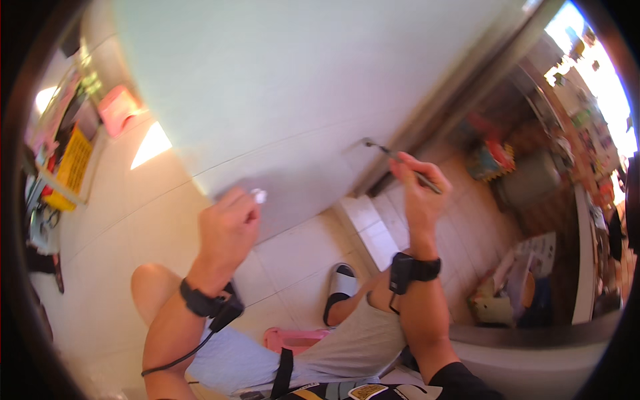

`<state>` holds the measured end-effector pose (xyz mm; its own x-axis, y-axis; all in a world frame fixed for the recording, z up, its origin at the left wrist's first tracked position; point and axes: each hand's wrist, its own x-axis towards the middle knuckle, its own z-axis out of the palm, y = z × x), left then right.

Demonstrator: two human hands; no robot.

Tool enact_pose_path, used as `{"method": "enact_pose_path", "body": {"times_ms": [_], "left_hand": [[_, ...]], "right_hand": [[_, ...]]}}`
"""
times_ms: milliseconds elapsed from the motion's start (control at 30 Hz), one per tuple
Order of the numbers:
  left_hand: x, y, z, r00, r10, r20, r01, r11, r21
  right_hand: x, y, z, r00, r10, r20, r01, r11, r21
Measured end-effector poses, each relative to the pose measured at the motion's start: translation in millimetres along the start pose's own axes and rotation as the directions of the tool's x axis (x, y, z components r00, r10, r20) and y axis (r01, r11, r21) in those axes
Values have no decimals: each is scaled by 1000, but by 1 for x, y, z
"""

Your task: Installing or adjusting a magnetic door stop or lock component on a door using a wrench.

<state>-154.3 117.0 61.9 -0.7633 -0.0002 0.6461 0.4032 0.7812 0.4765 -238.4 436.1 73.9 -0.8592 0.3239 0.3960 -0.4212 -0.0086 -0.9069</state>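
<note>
My left hand (229, 227) is curled shut around a small pale object (259, 196) that pokes out beside the fingers; what the object is cannot be made out. It hovers close to the white wall (280, 87). My right hand (417, 193) grips a thin dark stick-like tool (400, 163), a brush or scraper, whose tip (369, 142) rests against the lower part of the wall near a dark door frame (440, 107). Both wrists wear black bands with a cable. I am crouched, knees in grey shorts below.
Pale floor tiles (120, 220) spread to the left. A foot in a black-and-white slipper (340, 287) stands on the tiles, a pink stool (293, 339) beneath me. A yellow sign and clutter (67, 167) lie at far left; a cluttered room (533, 180) opens on the right.
</note>
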Motion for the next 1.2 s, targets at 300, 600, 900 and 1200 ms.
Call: {"method": "enact_pose_path", "body": {"times_ms": [300, 600, 900, 1200], "left_hand": [[2, 4, -10, 998, -4, -56, 0, 998, -70], [3, 2, -7, 999, -21, -43, 16, 992, -125], [4, -2, -11, 999, -3, -54, -3, 994, -110], [-7, -9, -7, 998, 0, 56, 0, 1000, 2]], "right_hand": [[16, -4, -10, 998, 5, -60, -3, 999, 34], [30, 12, -13, 985, -97, -141, 101, 994, 27], [35, 28, -13, 960, -148, -237, 139, 989, -54], [-8, 20, 13, 999, -35, -1, 34, 957, -289]]}}
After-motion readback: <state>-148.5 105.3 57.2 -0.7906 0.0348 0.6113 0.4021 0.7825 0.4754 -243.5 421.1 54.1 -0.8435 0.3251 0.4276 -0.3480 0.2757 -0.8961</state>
